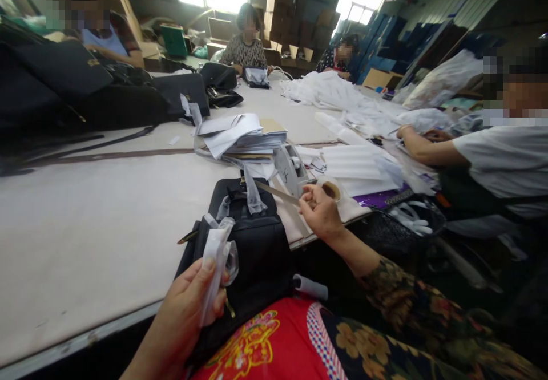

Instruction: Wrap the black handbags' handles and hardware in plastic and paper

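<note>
My left hand (194,288) is closed around a white wrapped strip (215,254) with clear plastic about it, in front of a black bag (257,243). The bag leans on the table's edge; plastic-wrapped pieces and a gold-coloured zip pull (230,303) hang on it. My right hand (320,211), beyond the bag's right side, pinches the end of a narrow tan strip of tape (278,193). The strip stretches left toward the bag's top. Just behind this hand lies a tape roll (331,190), partly hidden, by a grey tape dispenser (291,166).
Stacked white paper sheets (244,134) lie beyond the bag on the pale table (107,226). Black bags (85,83) crowd the far left. White wrapping (334,92) heaps at the back right. Several people sit around the table, one close on my right (505,163).
</note>
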Available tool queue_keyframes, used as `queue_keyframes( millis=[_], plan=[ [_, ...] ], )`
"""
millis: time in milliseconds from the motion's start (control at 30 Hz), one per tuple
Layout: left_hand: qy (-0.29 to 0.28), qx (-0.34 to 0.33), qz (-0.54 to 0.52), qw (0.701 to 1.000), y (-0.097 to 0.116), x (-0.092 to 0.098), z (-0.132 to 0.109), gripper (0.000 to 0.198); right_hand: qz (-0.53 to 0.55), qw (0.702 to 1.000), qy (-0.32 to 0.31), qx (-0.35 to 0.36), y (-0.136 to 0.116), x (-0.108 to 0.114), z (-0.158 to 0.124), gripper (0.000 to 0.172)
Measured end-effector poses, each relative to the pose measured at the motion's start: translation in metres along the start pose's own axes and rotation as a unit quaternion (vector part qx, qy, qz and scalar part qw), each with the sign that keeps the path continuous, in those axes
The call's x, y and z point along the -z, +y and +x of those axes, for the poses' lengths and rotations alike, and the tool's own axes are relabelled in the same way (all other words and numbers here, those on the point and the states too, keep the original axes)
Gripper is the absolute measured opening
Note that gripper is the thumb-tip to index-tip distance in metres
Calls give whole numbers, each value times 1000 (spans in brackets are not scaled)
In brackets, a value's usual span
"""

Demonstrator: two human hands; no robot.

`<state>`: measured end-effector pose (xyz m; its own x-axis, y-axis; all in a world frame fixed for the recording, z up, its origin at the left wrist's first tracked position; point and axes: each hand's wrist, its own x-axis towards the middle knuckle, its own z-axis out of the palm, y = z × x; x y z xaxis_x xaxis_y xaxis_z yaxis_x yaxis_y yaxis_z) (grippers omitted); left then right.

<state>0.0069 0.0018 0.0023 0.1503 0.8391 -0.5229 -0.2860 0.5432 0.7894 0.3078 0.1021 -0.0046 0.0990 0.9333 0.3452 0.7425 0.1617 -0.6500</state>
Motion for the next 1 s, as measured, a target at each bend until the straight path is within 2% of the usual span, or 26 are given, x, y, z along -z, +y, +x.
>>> queue_keyframes(
  millis=[100,200,267,400,600,667,833,900,1000],
  plan=[
    [-5,10,7,1000,1,-3,1,51,-61,983,-155,-81,17,-12,-19,47],
    [1,9,8,1000,2,-6,1,50,-85,967,-217,-100,19,-26,-4,51],
    [6,6,8,1000,2,-8,0,50,-101,964,-224,-102,14,-37,17,50],
    [8,4,30,1000,-1,-6,-2,50,-148,956,-228,-114,6,-60,52,36],
    [21,5,30,999,-7,-2,0,49,-125,958,-213,-146,15,-78,66,16],
    [21,6,26,999,-5,-3,0,49,-89,968,-186,-142,18,-76,65,11],
    [26,5,24,999,-1,-8,-1,50,63,987,-91,-119,14,-55,61,21],
    [26,3,22,999,-1,-8,-1,50,147,978,-86,-117,5,-47,56,24],
    [16,3,19,1000,-2,-7,0,50,276,946,-115,-127,-12,-40,44,29]
  ],
)
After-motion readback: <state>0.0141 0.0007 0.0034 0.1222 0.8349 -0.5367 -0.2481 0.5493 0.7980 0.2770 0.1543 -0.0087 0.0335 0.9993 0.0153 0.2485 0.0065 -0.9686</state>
